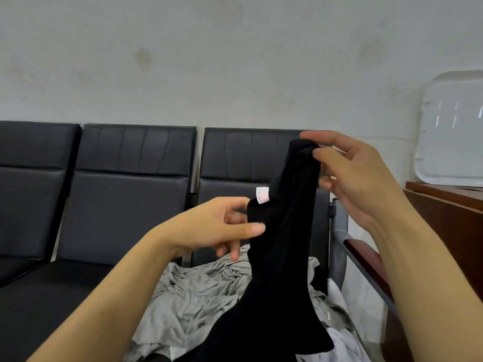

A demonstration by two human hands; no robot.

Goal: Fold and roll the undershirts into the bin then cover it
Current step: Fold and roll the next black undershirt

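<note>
A black undershirt (285,257) with a small white label hangs in the air in front of me. My right hand (358,176) pinches its top strap between thumb and fingers at the upper right. My left hand (222,226) pinches the shirt's edge just below the label, lower and to the left. Under the black shirt, a crumpled grey undershirt (198,296) lies on the seat, and a white garment (339,343) shows at the bottom right. A clear plastic lid (454,131) leans against the wall at the far right. No bin is in view.
A row of black padded seats (125,184) runs along a pale wall. A brown wooden cabinet (449,220) stands at the right, with a dark red armrest (366,259) between it and the seat holding the clothes.
</note>
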